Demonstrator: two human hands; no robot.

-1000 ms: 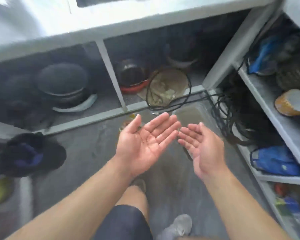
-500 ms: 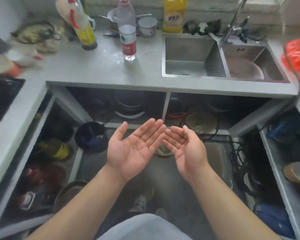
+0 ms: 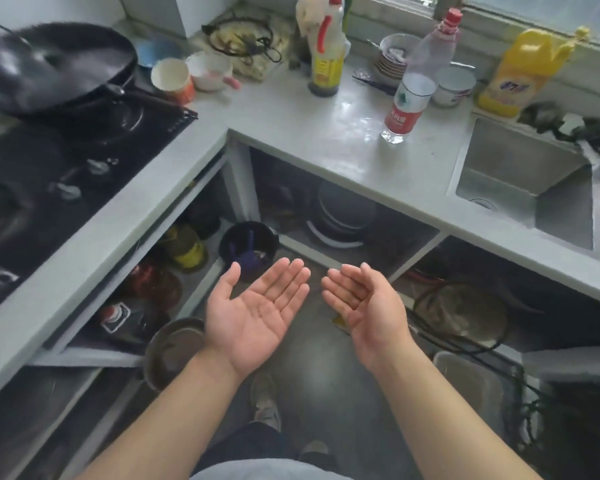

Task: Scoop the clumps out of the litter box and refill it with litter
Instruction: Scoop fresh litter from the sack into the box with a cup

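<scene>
My left hand [image 3: 253, 315] is held palm up in front of me over the kitchen floor, fingers straight and holding nothing. My right hand [image 3: 368, 310] is beside it, palm turned up and inward, fingers loosely bent, also holding nothing. The two hands are a small gap apart. No litter box, scoop or litter bag shows in the head view.
An L-shaped grey counter [image 3: 326, 133] wraps the corner, with a black hob and wok [image 3: 56, 67] on the left and a steel sink [image 3: 520, 181] on the right. Bottles [image 3: 413, 88] and bowls stand on the counter. Open shelves below hold pots, a dark bucket [image 3: 248, 247] and cables.
My head has lifted and turned left, from the low shelves up to the counter, hob and sink. Both hands stay palm up and drew slightly apart.
</scene>
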